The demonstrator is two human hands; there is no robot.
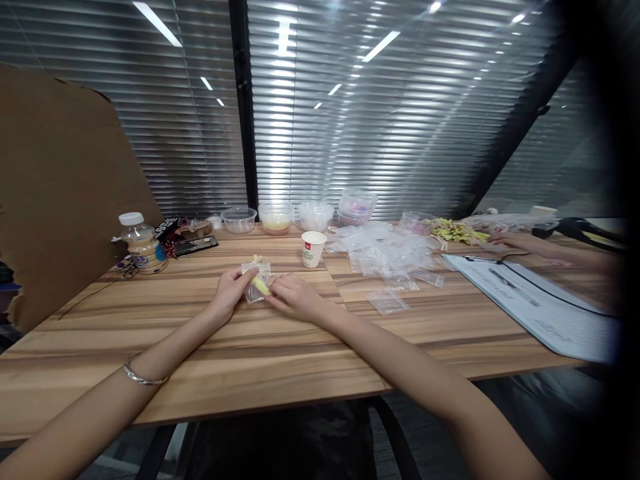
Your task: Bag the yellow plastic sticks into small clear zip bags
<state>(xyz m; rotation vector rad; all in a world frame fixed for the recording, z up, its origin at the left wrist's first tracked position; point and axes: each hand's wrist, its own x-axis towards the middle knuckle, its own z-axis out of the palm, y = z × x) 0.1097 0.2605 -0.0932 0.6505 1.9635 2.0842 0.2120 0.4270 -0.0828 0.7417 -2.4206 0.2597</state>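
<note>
A small clear zip bag (254,293) with a yellow strip bundle (261,285) in it is between my two hands, just above the table. My left hand (233,291) pinches the bag's left side near its top. On the other side, my right hand (295,297) has its fingers closed at the bag's lower right edge, by the end of the yellow bundle. A pale tip shows at the top of the bag. Behind my hands stands a white paper cup (313,251) with a red mark.
Clear bags (385,250) lie heaped right of the cup, a single bag (387,301) nearer. Plastic bowls (276,219) line the back. A bottle (143,247) and cardboard (65,180) stand left. Rightward are yellow bundles (457,232), a clipboard (530,303) and another person's hand (520,242).
</note>
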